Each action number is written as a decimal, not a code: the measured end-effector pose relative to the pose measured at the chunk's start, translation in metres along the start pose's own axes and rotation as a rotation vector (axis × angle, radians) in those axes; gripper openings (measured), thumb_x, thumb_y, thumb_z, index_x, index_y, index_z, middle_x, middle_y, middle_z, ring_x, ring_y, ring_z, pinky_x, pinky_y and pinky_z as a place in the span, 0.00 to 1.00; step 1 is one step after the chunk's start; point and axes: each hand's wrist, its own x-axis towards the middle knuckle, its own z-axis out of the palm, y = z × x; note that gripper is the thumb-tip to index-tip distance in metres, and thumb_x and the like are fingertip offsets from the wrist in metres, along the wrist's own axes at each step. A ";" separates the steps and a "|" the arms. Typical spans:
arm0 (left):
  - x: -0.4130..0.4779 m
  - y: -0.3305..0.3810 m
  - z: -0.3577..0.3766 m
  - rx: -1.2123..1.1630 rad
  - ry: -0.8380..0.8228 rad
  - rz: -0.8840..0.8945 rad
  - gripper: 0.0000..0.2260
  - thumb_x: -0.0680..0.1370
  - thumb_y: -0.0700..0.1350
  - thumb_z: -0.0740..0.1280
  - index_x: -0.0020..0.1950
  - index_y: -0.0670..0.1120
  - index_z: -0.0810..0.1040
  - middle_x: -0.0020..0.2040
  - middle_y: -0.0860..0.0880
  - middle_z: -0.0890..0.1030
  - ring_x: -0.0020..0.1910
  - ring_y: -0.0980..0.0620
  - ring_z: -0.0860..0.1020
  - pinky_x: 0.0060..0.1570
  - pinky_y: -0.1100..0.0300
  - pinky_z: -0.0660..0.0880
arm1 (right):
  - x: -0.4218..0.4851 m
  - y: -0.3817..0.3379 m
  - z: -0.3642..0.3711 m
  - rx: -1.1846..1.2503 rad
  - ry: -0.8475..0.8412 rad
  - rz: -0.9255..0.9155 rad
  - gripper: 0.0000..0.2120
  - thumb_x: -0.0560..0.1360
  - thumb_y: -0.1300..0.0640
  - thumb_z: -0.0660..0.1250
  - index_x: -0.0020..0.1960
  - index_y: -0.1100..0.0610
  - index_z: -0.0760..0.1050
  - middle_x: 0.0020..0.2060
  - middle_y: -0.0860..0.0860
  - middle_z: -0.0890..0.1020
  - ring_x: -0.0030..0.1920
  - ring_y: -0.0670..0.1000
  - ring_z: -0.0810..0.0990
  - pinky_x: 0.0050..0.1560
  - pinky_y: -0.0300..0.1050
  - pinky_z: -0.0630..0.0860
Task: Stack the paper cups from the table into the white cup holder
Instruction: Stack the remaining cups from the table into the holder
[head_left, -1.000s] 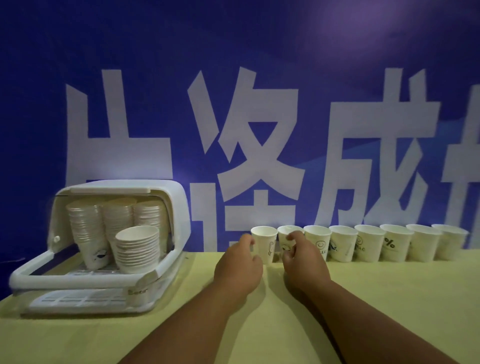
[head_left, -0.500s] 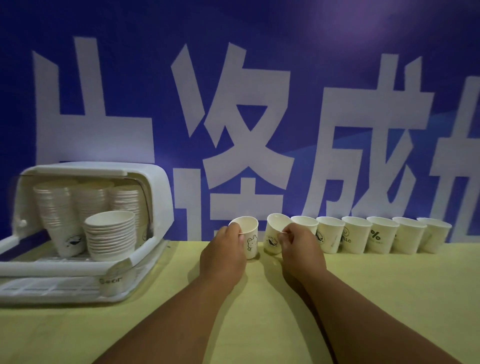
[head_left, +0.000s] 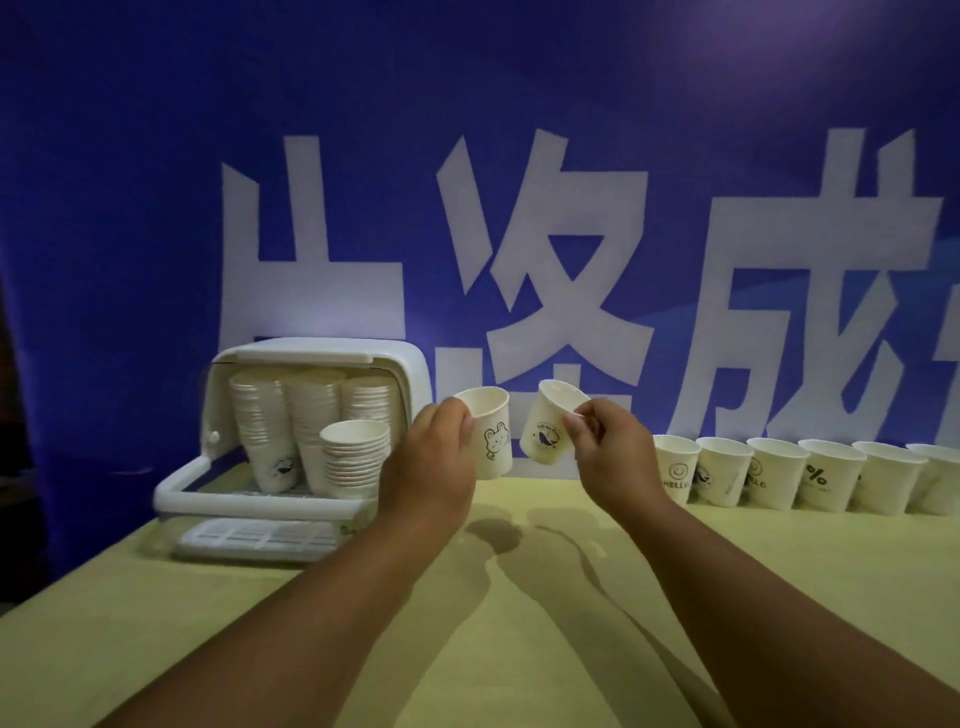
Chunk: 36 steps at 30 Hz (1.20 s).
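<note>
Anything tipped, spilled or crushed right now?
Nothing stands out. The row of cups stands upright on the table, and the stacks in the white cup holder look straight. Only the whale-print cup pinched in the right hand is tilted, in mid-air; the left hand holds the bunny-print cup upright.

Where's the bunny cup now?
Head view, centre-left: bunny cup aloft in the left hand, between the white cup holder and the tilted cup in the right hand.

Deep blue backdrop (head_left: 130, 156) from nine round to three o'clock, huge white characters (head_left: 545, 249) across it, paler blue sweep (head_left: 680, 317) at three o'clock, purple glare (head_left: 831, 62) toward one o'clock, dark strip (head_left: 13, 441) at nine o'clock
</note>
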 end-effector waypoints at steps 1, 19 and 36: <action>0.001 -0.005 -0.009 -0.028 0.038 0.011 0.09 0.86 0.49 0.57 0.51 0.47 0.73 0.48 0.50 0.76 0.44 0.45 0.75 0.39 0.53 0.72 | -0.001 -0.011 0.004 0.023 -0.005 -0.013 0.05 0.80 0.52 0.67 0.52 0.53 0.77 0.48 0.49 0.80 0.48 0.48 0.79 0.40 0.36 0.72; 0.015 -0.089 -0.081 -0.061 0.272 -0.062 0.13 0.84 0.49 0.53 0.53 0.45 0.75 0.50 0.47 0.77 0.47 0.47 0.75 0.40 0.58 0.72 | -0.008 -0.109 0.081 0.363 0.006 -0.088 0.02 0.82 0.55 0.65 0.53 0.50 0.75 0.46 0.44 0.78 0.47 0.46 0.78 0.44 0.35 0.76; 0.004 -0.102 -0.075 -0.109 0.007 -0.119 0.11 0.86 0.47 0.57 0.68 0.53 0.67 0.58 0.52 0.78 0.53 0.52 0.77 0.47 0.57 0.74 | -0.026 -0.127 0.098 0.131 -0.188 -0.272 0.03 0.83 0.54 0.62 0.51 0.48 0.73 0.50 0.46 0.76 0.48 0.46 0.75 0.46 0.34 0.74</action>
